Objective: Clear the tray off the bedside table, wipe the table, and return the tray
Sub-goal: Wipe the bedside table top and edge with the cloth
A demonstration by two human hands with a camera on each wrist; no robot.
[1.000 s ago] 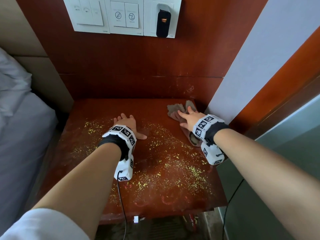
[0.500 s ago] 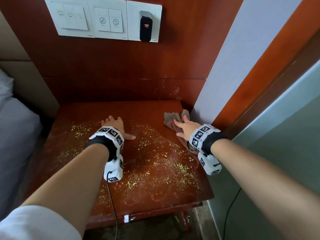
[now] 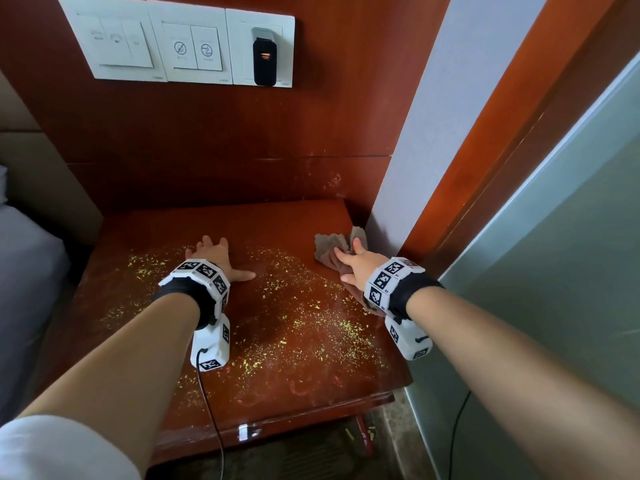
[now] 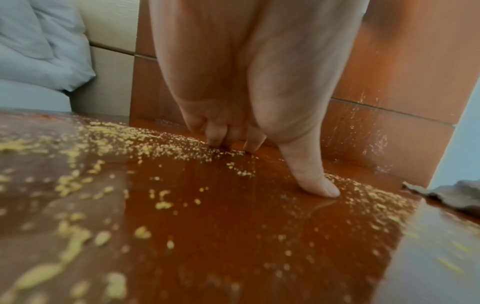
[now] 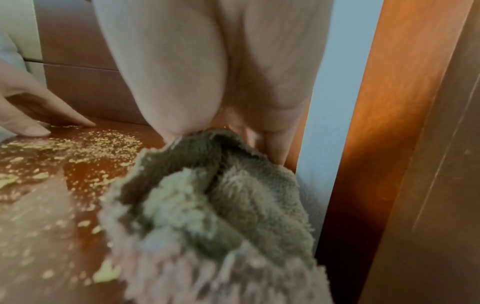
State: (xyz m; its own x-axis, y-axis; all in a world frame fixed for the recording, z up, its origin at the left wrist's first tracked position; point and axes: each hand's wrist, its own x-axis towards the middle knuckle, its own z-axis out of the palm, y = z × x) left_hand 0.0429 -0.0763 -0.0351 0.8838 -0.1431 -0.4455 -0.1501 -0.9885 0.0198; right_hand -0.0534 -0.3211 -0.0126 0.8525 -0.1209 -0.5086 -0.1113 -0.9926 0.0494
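Two bare forearms reached in over the near edge of the reddish wooden tabletop (image 3: 277,386), each with a white marker-covered band at the wrist. Yellow crumbs (image 3: 294,323) lay scattered across the near and middle part of the wood, thickest between the two arms and off toward the bed side.

The left hand (image 3: 216,256) lay palm down on the tabletop among the crumbs, fingers (image 4: 228,135) stretched forward and tips touching the wood, thumb spread out to the right; it held nothing.

The right hand (image 3: 356,263) pressed down on a brownish-grey cloth (image 3: 332,245) near the back right corner, just beside the pale wall. Its fingers lay extended over the bunched fabric, part of which trailed back under the wrist; from the wrist view the cloth (image 5: 207,195) carried pale yellow bits in its pile.

The tray was nowhere to be seen in any view.

Farther back rose the wooden wall panel (image 3: 242,140) with white switch plates (image 3: 173,46) and a black plug-in device (image 3: 265,60). Grey bedding (image 3: 24,271) sat at the left.
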